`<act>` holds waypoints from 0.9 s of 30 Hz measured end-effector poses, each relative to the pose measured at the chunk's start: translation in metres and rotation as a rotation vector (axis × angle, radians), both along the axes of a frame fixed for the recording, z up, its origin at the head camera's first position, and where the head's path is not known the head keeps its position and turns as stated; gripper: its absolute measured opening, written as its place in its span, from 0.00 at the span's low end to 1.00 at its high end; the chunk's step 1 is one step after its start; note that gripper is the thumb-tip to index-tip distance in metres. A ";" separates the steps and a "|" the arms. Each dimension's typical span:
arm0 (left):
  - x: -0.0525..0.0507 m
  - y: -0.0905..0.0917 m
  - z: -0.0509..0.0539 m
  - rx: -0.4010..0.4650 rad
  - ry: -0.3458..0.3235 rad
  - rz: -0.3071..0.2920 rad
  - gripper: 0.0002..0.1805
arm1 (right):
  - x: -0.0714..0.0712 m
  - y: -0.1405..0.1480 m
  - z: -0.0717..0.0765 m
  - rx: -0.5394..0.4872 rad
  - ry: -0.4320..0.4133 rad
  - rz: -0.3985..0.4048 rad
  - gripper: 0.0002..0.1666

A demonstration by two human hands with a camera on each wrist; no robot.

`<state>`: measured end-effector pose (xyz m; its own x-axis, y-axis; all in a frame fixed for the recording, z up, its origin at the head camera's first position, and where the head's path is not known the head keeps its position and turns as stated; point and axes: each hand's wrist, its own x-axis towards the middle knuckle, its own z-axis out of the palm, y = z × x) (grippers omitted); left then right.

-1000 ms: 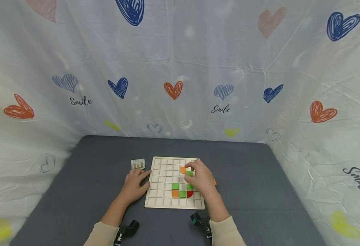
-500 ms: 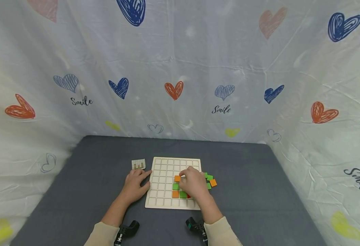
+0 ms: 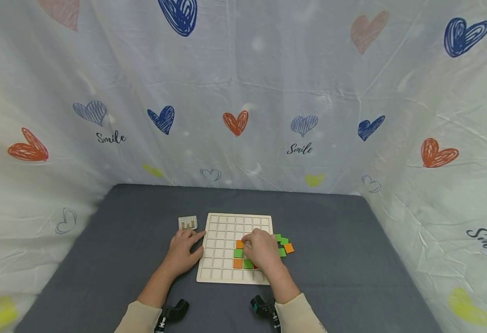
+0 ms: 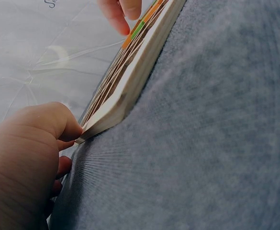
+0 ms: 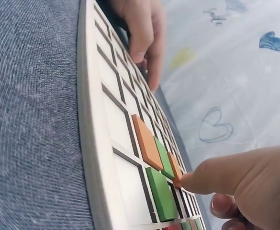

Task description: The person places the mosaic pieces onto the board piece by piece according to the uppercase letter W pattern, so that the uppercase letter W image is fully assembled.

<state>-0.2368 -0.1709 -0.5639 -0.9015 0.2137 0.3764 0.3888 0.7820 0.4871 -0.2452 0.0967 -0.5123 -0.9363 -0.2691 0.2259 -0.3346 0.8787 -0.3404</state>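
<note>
Pale curtain (image 3: pixel 268 64) hangs behind, printed with three "Smile" words and three orange-red hearts, above one table (image 3: pixel 351 259) spread with dark grey cloth. One square board (image 3: pixel 214 274), ruled into small cells, lies flat on it between two hands. Five tiles show on its grid in the head view: two orange, two green, and one red tile (image 3: pixel 255 267) mostly hidden. The right wrist view shows more tile edges, too cut off to count. Beyond the board's right edge, at least four loose tiles (image 3: pixel 289 248) lie on the cloth, one orange and three green. The right hand (image 3: pixel 264 249) pinches the farther orange tile (image 3: pixel 240 243) at its cell, the thumb on its edge. The left hand (image 3: pixel 181 252) is relaxed and grasps nothing, forefinger and thumb against the board's left edge. One small gridded card (image 3: pixel 188 222) lies just beyond it. Two beige sleeves (image 3: pixel 299 314) and two black wrist mounts (image 3: pixel 175 311) show below.
</note>
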 end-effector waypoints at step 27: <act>-0.002 -0.001 -0.002 -0.001 -0.004 -0.006 0.24 | 0.007 0.006 0.003 0.087 0.034 0.100 0.17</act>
